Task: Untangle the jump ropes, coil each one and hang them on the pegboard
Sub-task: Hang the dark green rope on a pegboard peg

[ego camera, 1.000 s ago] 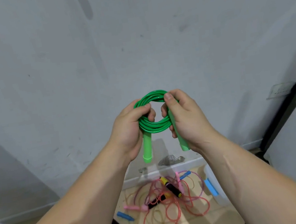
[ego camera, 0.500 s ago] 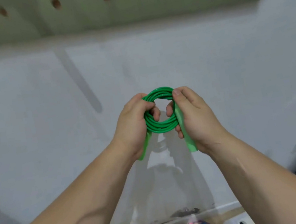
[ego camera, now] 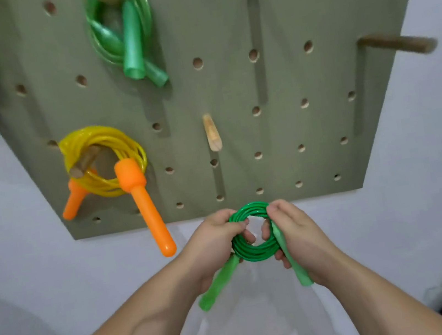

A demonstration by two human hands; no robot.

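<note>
Green jump rope, wound into a small tight ring, is held up in front of the wall just below the bottom edge of the olive pegboard. The left hand pinches the ring's left side and the right hand pinches its right side, fingers curled round the bundled strands, so the centre hole stays open. Its two pale green handles hang down and outward below the hands.

The cord looks like glossy plastic. I judge it light, slick and springy, likely to uncoil if either side is let go. The handles seem rigid and add a little dangling weight. The best hold is across all the turns at once, as now, leaving the hole free to slide over a peg.

A bare wooden peg sits above the ring and seems the nearest free spot. Two more bare pegs stand further up on the right. A yellow rope with orange handles and a translucent green rope already hang on other pegs.

No brand, label or writing can be read anywhere.
</note>
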